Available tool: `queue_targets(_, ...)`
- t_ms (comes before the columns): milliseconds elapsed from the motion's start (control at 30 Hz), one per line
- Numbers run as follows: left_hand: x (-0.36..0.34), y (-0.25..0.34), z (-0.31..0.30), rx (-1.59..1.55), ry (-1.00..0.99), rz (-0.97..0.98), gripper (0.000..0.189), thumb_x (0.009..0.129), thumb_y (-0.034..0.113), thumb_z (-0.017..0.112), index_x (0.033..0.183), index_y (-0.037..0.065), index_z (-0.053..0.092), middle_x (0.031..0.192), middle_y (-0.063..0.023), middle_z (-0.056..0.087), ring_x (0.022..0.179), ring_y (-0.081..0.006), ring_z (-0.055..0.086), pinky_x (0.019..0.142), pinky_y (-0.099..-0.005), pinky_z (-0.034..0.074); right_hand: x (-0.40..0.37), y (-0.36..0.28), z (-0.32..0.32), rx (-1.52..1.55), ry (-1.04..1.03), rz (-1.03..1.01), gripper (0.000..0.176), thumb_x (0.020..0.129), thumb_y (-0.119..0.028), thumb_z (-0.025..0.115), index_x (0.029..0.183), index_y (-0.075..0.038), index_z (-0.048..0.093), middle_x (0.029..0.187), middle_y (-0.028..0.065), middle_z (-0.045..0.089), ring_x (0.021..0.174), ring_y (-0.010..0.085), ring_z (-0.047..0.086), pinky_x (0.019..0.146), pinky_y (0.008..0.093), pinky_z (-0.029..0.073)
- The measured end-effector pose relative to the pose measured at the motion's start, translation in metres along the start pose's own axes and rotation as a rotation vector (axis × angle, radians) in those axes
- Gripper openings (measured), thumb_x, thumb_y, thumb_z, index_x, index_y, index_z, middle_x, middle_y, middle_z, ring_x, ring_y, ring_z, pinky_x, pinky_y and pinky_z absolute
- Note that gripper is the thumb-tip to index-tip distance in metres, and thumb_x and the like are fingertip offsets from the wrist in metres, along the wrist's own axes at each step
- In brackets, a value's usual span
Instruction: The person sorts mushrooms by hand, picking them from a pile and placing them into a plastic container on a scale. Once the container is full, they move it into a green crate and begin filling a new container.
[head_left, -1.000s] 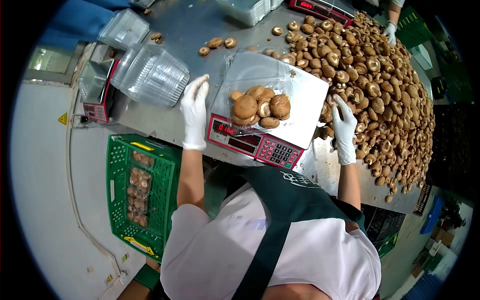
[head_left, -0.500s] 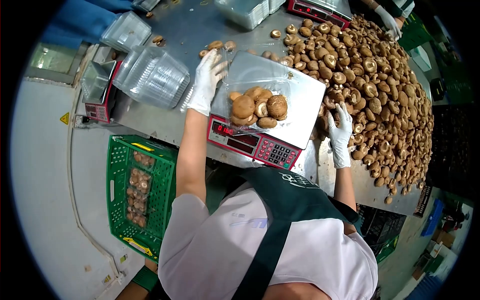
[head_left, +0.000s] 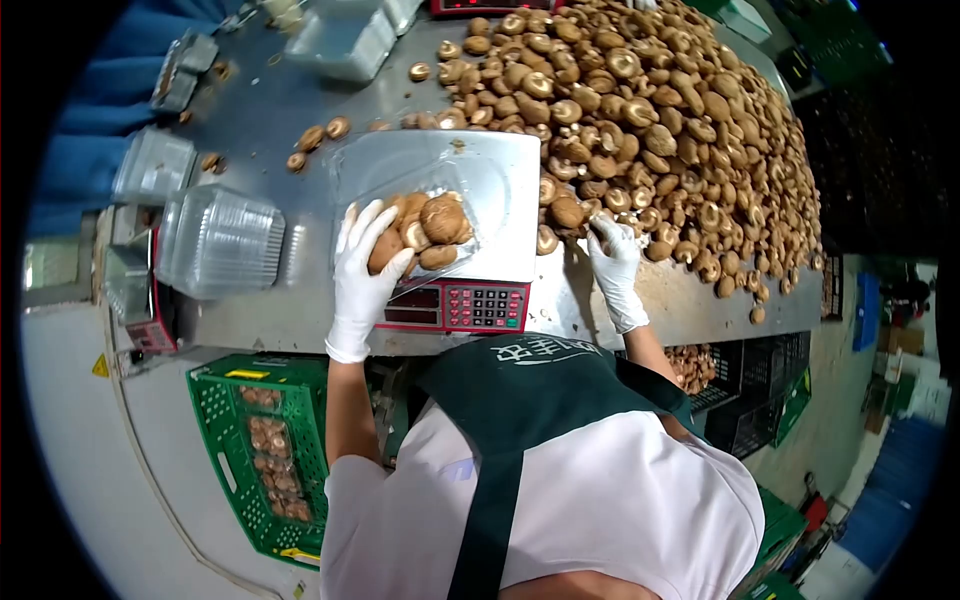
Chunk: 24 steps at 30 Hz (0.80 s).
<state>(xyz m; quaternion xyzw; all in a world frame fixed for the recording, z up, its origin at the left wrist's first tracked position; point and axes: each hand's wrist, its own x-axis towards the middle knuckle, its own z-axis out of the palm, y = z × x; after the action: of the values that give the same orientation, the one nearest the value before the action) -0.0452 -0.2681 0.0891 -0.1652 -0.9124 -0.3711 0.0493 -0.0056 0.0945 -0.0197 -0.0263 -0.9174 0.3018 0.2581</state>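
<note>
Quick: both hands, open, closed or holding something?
Left hand: fingers and thumb parted at the clear tray; grip cannot be told.
Right hand: fingers curled beside the mushroom pile; whether holding one cannot be told.

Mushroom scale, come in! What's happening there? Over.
Left hand at clear tray, mushrooms inside. Right hand at edge of mushroom pile. Tray on scale, nothing seen blocking it.
</note>
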Motion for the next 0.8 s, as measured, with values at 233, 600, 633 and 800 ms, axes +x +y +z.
queue_targets(233, 0.0, 0.007, 0.004, 0.06, 0.033, 0.087, 0.052, 0.072, 0.009, 0.066, 0.124, 0.013, 0.057, 0.135, -0.0118, 0.047, 0.121, -0.0307, 0.045, 0.106, -0.042, 0.03, -0.006, -0.01, -0.003, 0.004, -0.033, 0.106, 0.031, 0.076, -0.011, 0.071, 0.106, -0.012, 0.065, 0.105, 0.0052, 0.067, 0.09, 0.0224, 0.06, 0.079, 0.0319, 0.05)
queue_targets(600, 0.006, 0.012, 0.02, 0.131, -0.044, 0.171, 0.07, 0.069, 0.021, 0.075, 0.134, 0.015, 0.048, 0.141, -0.0112, 0.041, 0.124, -0.0302, 0.043, 0.107, -0.0488, 0.025, -0.001, -0.022, 0.013, -0.305, -0.251, 0.135, 0.062, 0.072, -0.024, 0.074, 0.125, -0.005, 0.05, 0.136, 0.0111, 0.046, 0.102, 0.0297, 0.056, 0.083, 0.0365, 0.05)
queue_targets(633, 0.006, 0.013, 0.022, 0.127, -0.044, 0.174, 0.07, 0.069, 0.021, 0.075, 0.134, 0.015, 0.048, 0.141, -0.0112, 0.041, 0.124, -0.0302, 0.043, 0.107, -0.0488, 0.025, -0.001, -0.019, 0.013, -0.282, -0.291, 0.156, 0.065, 0.072, -0.024, 0.074, 0.128, -0.004, 0.047, 0.141, 0.012, 0.041, 0.105, 0.0305, 0.056, 0.085, 0.0369, 0.049)
queue_targets(800, -0.001, 0.016, 0.024, 0.142, 0.104, 0.184, 0.073, 0.068, 0.024, 0.079, 0.132, 0.01, 0.047, 0.136, -0.0108, 0.047, 0.126, -0.0301, 0.043, 0.108, -0.0492, 0.025, -0.005, -0.003, 0.001, -0.18, -0.137, 0.077, 0.041, 0.076, -0.022, 0.071, 0.114, -0.011, 0.061, 0.114, 0.0096, 0.063, 0.095, 0.0271, 0.061, 0.078, 0.0362, 0.051)
